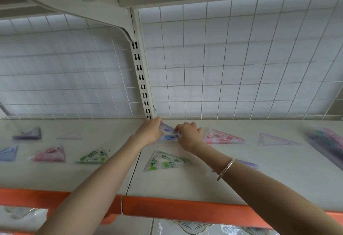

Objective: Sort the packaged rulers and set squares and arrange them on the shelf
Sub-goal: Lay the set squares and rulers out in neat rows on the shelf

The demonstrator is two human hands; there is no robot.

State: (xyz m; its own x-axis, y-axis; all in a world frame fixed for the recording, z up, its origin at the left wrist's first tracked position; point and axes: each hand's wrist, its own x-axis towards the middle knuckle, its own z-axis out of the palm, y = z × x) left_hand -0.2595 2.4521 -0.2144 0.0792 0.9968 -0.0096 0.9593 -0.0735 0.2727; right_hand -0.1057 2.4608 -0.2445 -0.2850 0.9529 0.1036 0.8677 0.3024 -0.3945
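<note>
Several packaged set squares lie spaced along the shelf [185, 184]. Left end: purple set square [27, 134] near the back edge; light-blue one [8, 153], pink one [49, 154] and small green one [92, 157] nearer the front edge. Middle, at the back edge: left hand [150, 131] and right hand [189, 135] both pinch the blue set square [169, 134], fingers curled on its corners; cannot tell whether it touches the board. Right of them: large green set square [166, 161], pink-red set square [223, 137], pale violet one [276, 140]. Right end: blurred stack of long packets [326, 141], probably rulers. Judgement: layout well along; held piece unplaced, stack perhaps unsorted.
</note>
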